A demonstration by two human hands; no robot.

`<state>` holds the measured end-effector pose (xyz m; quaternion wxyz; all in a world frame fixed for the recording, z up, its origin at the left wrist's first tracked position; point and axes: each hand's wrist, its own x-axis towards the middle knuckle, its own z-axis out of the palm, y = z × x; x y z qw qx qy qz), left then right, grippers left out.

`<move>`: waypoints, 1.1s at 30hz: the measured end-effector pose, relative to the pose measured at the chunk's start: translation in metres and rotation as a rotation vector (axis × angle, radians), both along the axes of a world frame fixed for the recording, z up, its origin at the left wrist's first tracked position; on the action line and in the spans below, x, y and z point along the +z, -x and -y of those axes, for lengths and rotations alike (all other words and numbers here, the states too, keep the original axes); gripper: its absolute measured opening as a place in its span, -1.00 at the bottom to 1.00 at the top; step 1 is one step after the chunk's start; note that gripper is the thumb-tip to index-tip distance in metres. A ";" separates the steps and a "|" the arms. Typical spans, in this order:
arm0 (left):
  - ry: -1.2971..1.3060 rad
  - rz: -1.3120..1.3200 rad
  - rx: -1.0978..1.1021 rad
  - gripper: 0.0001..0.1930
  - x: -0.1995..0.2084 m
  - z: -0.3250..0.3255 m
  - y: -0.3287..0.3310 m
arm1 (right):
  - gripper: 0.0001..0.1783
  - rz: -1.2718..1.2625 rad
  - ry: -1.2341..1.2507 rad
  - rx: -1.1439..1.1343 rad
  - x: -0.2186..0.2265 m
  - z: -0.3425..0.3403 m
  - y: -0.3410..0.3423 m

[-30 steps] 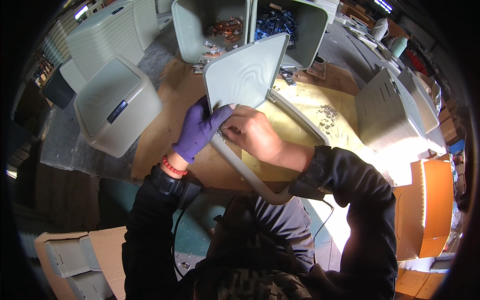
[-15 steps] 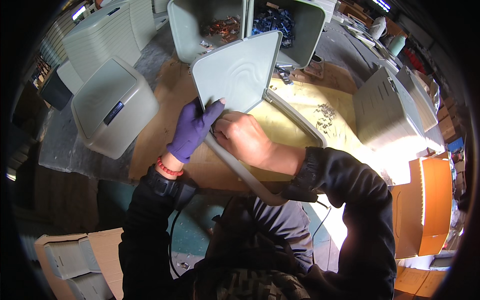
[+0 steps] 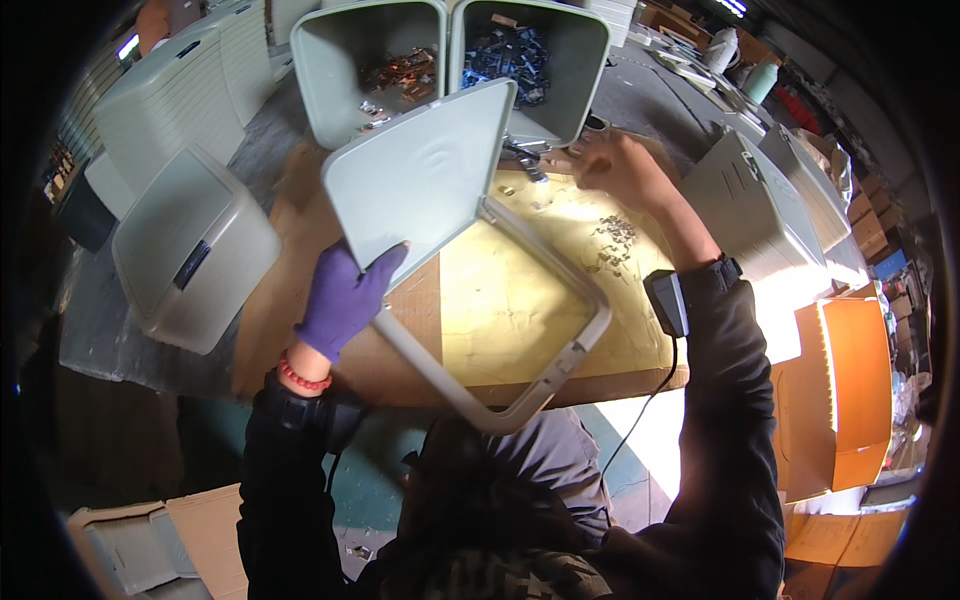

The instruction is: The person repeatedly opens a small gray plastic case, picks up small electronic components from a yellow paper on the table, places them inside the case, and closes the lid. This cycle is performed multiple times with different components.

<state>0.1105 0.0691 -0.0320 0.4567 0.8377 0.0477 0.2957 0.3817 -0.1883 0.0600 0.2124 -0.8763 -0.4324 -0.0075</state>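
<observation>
My left hand (image 3: 345, 295), in a purple glove with the fingertips bare, is closed on the lower left edge of a pale grey flat lid (image 3: 420, 175). The lid stands tilted up from a grey rectangular rim frame (image 3: 560, 370), joined along one side. The frame's front corner juts past the table's near edge. My bare right hand (image 3: 630, 170) is stretched to the far right of the work surface, beside a small dark object close to the right bin. Its fingers are bent and blurred, so I cannot see whether they hold anything. Small metal clips (image 3: 613, 245) lie scattered on the yellow sheet.
Two tipped grey bins hold orange-brown parts (image 3: 405, 75) and blue-black parts (image 3: 510, 65). A closed grey bin (image 3: 195, 250) lies at left before stacked lids (image 3: 160, 110). More grey panels (image 3: 750, 200) stand at right, above an orange-brown carton (image 3: 835, 395). A cable hangs from my right wrist.
My right hand has left the frame's left side and moved far right, near the bin. My left hand keeps its grip. The whole view has shifted slightly.
</observation>
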 end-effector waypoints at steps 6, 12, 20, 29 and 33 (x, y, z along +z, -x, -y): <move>0.109 0.030 -0.008 -0.75 -0.002 -0.012 -0.001 | -0.81 -0.127 0.065 0.305 -0.043 0.062 0.008; 0.106 -0.033 -0.028 -0.79 0.000 -0.012 0.000 | -0.76 -0.103 -0.010 0.197 -0.055 0.061 0.044; 0.067 0.021 -0.017 -0.78 -0.003 -0.009 -0.003 | -0.84 0.129 -0.001 0.236 -0.034 0.036 0.041; 0.038 0.041 0.014 -0.71 -0.003 -0.006 -0.002 | -0.81 0.609 0.047 0.727 -0.040 -0.030 0.041; -0.025 0.040 0.017 -0.76 -0.006 -0.007 -0.003 | -0.79 0.467 -0.162 0.735 -0.045 -0.051 0.044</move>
